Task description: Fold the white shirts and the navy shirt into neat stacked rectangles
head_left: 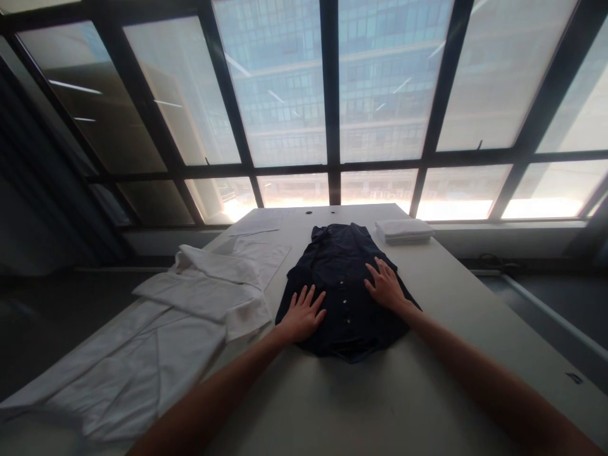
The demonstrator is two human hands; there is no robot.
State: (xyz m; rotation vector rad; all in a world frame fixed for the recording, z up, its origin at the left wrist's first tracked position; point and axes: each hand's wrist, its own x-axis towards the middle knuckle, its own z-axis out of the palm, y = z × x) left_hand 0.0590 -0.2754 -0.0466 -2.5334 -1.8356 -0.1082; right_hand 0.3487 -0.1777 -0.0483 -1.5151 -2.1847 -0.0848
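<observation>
Bare forearms lie nearest the camera, entering at the bottom edge: left forearm (218, 396) and right forearm (484, 373), both angled inward over a pale table (308, 411).

Observations, left to right. Far left: dark curtain (42, 183), in shadow, beside a wall of dark-framed windows (285, 82) that spans the background. On the table's left side: white cloth (190, 316), creased, loosely folded in overlapping layers, running from the near left corner toward the middle. Beyond it, near the far left corner, thin white sheets (259, 221) lie flat; material unclear.

Left hand (303, 315): palm down on the left part of a dark shirt (342, 272), fingers spread wide, resting on the fabric rather than clasping it. Shirt position: table centre, right of the white cloth and apart from it, laid out flat lengthwise, narrower at the far end. Small pale buttons (344, 302) run down its middle, between the two hands. Near hem slightly rumpled.

Right hand (384, 286): palm down on the right part of the shirt, a little farther from the camera than the left; fingers spread, grip wide.

Just right of the shirt's far end: neat stack of folded white cloth (405, 232), near the table's right edge. Near right corner: small dark mark (574, 378) on the tabletop, too small to identify.
</observation>
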